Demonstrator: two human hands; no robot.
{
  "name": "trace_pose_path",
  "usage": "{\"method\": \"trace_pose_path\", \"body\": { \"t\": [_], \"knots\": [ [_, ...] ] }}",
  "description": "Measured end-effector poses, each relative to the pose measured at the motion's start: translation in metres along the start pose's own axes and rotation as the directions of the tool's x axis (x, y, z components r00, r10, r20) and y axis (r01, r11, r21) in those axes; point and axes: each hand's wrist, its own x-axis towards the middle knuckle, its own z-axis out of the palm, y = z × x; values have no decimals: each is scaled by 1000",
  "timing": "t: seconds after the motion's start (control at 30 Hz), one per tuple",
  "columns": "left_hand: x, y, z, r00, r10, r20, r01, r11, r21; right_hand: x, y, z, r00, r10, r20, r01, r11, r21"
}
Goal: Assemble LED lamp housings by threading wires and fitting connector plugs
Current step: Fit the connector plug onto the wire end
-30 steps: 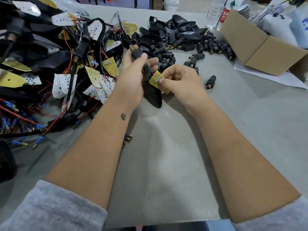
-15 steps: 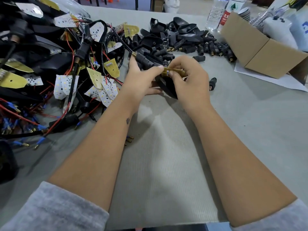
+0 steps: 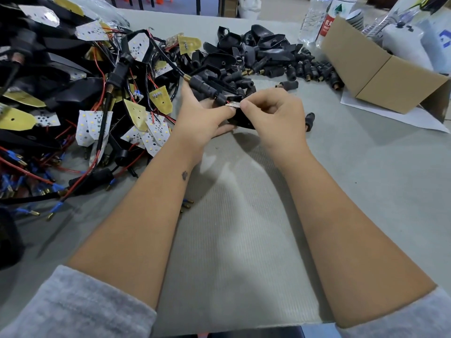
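My left hand (image 3: 205, 118) cradles a black lamp housing (image 3: 240, 118) just above the table, its black connector plug (image 3: 203, 86) with a brass tip sticking up to the left over my fingers. My right hand (image 3: 273, 113) pinches the small LED board (image 3: 233, 105) edge-on at the housing's opening, thumb and forefinger closed on it. Most of the housing is hidden between both hands.
A tangle of wired LED boards (image 3: 97, 123) with red wires and black housings fills the left. Loose black housings and plugs (image 3: 263, 54) lie at the back. One plug (image 3: 309, 119) sits right of my hand. A cardboard box (image 3: 380, 76) and bottles (image 3: 322, 18) stand at back right.
The yellow board, held flat and apart from the housing a second ago, has been turned edge-on and brought to the housing's opening. Both hands have closed together around the housing.
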Motion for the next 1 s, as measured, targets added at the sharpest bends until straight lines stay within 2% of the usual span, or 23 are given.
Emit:
{"method": "trace_pose_path", "body": {
  "t": [0.17,0.4,0.57,0.63,0.83,1.0],
  "knots": [
    [0,0,0,1000,-11,1,11,1000,10,2,3,-1,995,96,28,-100,981,164],
    [-1,0,1,1000,2,15,-3,1000,31,2,4,-2,980,177,90,-194,950,244],
    [-1,-1,0,1000,15,26,-17,996,82,6,6,-2,970,229,86,-244,928,282],
    [-1,-1,0,1000,9,24,-12,996,88,6,7,-2,974,211,80,-224,945,237],
    [-2,0,-2,1000,7,27,-10,995,100,6,10,3,994,78,81,-74,996,-51],
    [-2,0,0,999,-8,49,3,994,109,6,11,3,996,37,80,-28,994,-107]
  ]
}}
